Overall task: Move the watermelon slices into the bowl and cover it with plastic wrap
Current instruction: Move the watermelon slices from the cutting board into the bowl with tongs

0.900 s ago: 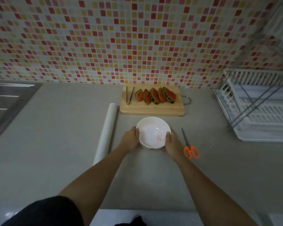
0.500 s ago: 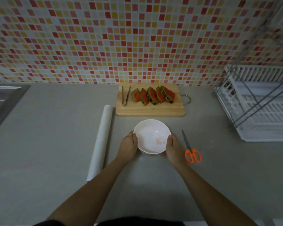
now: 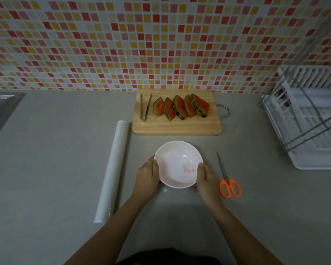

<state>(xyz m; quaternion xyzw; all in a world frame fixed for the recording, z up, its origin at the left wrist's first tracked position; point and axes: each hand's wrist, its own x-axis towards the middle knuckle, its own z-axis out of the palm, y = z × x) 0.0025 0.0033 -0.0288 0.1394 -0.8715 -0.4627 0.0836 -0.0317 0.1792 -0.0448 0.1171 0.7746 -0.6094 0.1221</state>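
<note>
A white bowl (image 3: pixel 177 163) with a faint pink smear inside stands on the grey counter in front of me. My left hand (image 3: pixel 147 175) grips its left side and my right hand (image 3: pixel 206 178) grips its right side. Beyond it lies a wooden cutting board (image 3: pixel 176 127) against the tiled wall, carrying several watermelon slices (image 3: pixel 181 107) in a leaning row and metal tongs (image 3: pixel 145 107) at its left end. A roll of plastic wrap (image 3: pixel 113 170) lies lengthwise to the left of the bowl.
Orange-handled scissors (image 3: pixel 227 179) lie just right of my right hand. A white dish rack (image 3: pixel 311 119) fills the right side of the counter. A steel sink edge (image 3: pixel 2 109) shows at the far left. A mosaic tile wall backs the counter.
Both hands stay on the bowl. The view has shifted, so the bowl and board sit a little lower and more centred; the bowl seems to stay in place on the counter.
</note>
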